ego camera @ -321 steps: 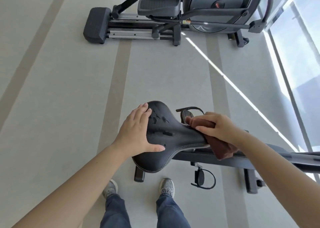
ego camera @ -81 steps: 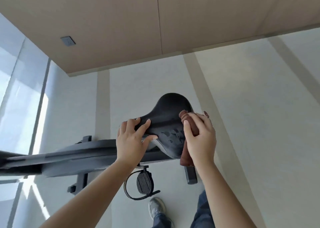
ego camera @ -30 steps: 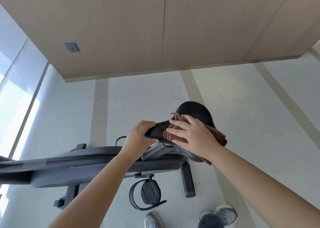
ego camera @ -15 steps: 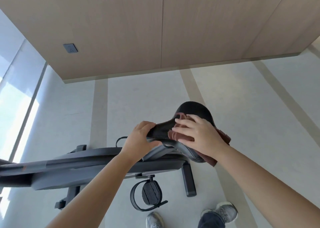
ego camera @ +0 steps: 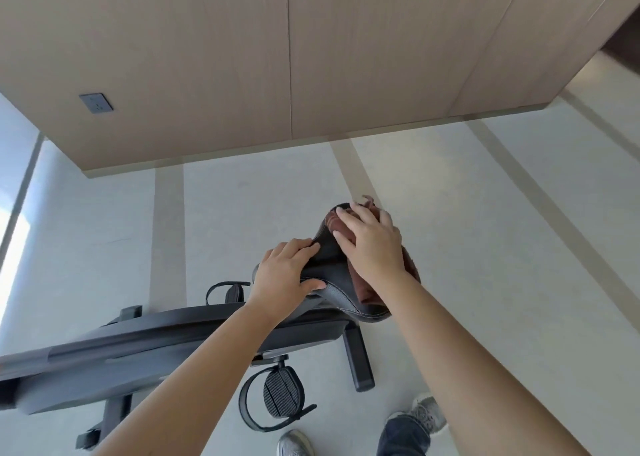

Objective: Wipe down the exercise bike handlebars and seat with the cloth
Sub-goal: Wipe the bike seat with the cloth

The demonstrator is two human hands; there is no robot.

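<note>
The black bike seat (ego camera: 341, 291) sits at the centre of the view on top of the dark bike frame (ego camera: 156, 348). My left hand (ego camera: 285, 275) grips the narrow nose of the seat. My right hand (ego camera: 372, 244) presses a brown cloth (ego camera: 365, 291) flat on the wide rear part of the seat, fingers spread over it. The cloth hangs over the seat's right side. The handlebars are out of view.
A black pedal with a strap (ego camera: 282, 393) hangs below the frame, and a second pedal (ego camera: 230, 291) shows behind it. A rear stabiliser leg (ego camera: 360, 362) stands on the pale floor. A wood-panelled wall (ego camera: 277, 57) with a socket (ego camera: 96, 103) rises ahead. My shoes (ego camera: 427, 415) are at the bottom.
My right hand has slid the cloth away from me, from the seat's middle onto its wide rear end. My left hand has kept its hold on the nose.
</note>
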